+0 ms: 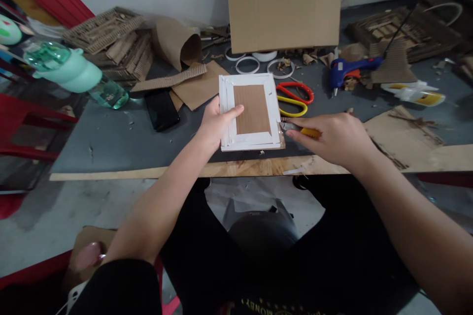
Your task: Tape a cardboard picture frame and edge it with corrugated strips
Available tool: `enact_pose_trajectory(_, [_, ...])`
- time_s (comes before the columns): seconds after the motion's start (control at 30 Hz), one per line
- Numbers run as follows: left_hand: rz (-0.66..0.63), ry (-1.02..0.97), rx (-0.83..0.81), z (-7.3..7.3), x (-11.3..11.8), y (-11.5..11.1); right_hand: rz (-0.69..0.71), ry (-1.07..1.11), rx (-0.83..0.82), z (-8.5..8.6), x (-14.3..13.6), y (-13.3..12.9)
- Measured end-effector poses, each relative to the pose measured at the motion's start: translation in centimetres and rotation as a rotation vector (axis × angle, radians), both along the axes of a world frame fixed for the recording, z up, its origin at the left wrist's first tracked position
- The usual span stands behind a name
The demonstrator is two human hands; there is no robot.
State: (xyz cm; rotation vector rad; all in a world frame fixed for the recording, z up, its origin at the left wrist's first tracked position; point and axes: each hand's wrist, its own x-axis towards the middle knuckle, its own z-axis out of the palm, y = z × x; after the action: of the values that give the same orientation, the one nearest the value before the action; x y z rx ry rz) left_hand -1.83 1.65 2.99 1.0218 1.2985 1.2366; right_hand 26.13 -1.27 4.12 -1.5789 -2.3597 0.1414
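One white-bordered cardboard panel (254, 108), one yellow-handled cutter (310, 132) at its side

A grey desk (114, 142) with a pale wooden front edge stretches across the view. At its back, against the wall, stands a large plain cardboard sheet (284, 5). Slatted corrugated pieces (107, 29) are stacked at the far left, and a curled brown sheet (170, 39) lies beside them. Nearer, on the left side of the desk, is a clear bottle with a mint-green top (79, 71).

The panel is over the front middle of the desk, its brown centre framed by white strips; whether it rests on the surface cannot be told. The left hand (218, 120) grips its left side, thumb across the front. The right hand (336, 135) is closed around the cutter, whose metal end is right by the panel's right edge; contact is too small to make out.

Behind and to the right lies a blue glue gun (345, 71), with a glue bottle (414, 93) on its side farther right. A black phone (162, 110) lies left of the panel. Scissors with red and yellow loops (310, 96) show just behind it, partly hidden. Smaller still are the white rings (237, 65) and the torn brown scraps (308, 58) near the standing sheet.
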Motion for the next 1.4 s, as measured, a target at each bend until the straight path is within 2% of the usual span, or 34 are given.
enact_pose_trajectory(0.23, [-0.024, -0.018, 0.017, 0.0, -0.3, 0.4, -0.041, 0.080, 0.026, -0.5, -0.7, -0.3])
enact_pose_trajectory(0.37, [-0.102, -0.008, -0.006, 0.1, 0.1, 0.1, -0.149, 0.235, 0.042, -0.3, -0.1, 0.9])
enact_pose_trajectory(0.47, [-0.065, 0.006, 0.002, 0.0, 0.0, 0.4, -0.198, 0.269, 0.064, -0.1, 0.7, 2.1])
enact_pose_trajectory(0.6, [-0.013, 0.008, -0.003, -0.1, -0.7, 1.0, -0.095, 0.294, 0.035, -0.3, 0.6, 2.4])
enact_pose_trajectory(0.87, [-0.065, 0.018, -0.010, -0.4, -0.5, 0.7, 0.070, 0.259, -0.070, -0.4, -2.0, 1.4])
enact_pose_trajectory(1.2, [-0.065, 0.025, -0.020, -0.6, -0.4, 0.6, 0.132, 0.163, -0.072, -0.7, -2.3, 2.2])
enact_pose_trajectory(1.4, [-0.104, 0.003, -0.025, -0.5, -0.6, 0.6, 0.023, 0.307, -0.005, 0.0, -2.7, 2.8])
